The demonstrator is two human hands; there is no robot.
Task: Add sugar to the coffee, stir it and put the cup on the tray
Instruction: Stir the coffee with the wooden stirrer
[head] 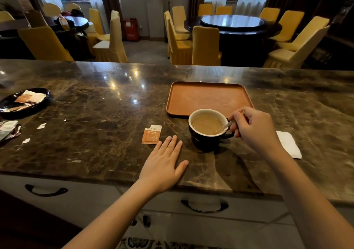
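Note:
A dark cup (206, 140) with a white inside holds milky coffee and stands on the marble counter, just in front of the orange-brown tray (207, 97). My right hand (254, 128) pinches a pale spoon (224, 127) whose end dips into the coffee at the cup's right side, above the handle. A torn orange sugar sachet (151, 135) lies flat to the left of the cup. My left hand (164, 162) rests palm down on the counter, fingers spread, just below the sachet and apart from the cup.
A white napkin (289, 143) lies right of the cup, partly under my right wrist. At far left a black dish (41, 105) holds sachets, with torn wrappers (8, 130) and paper scraps nearby. Drawer handles sit under the counter edge.

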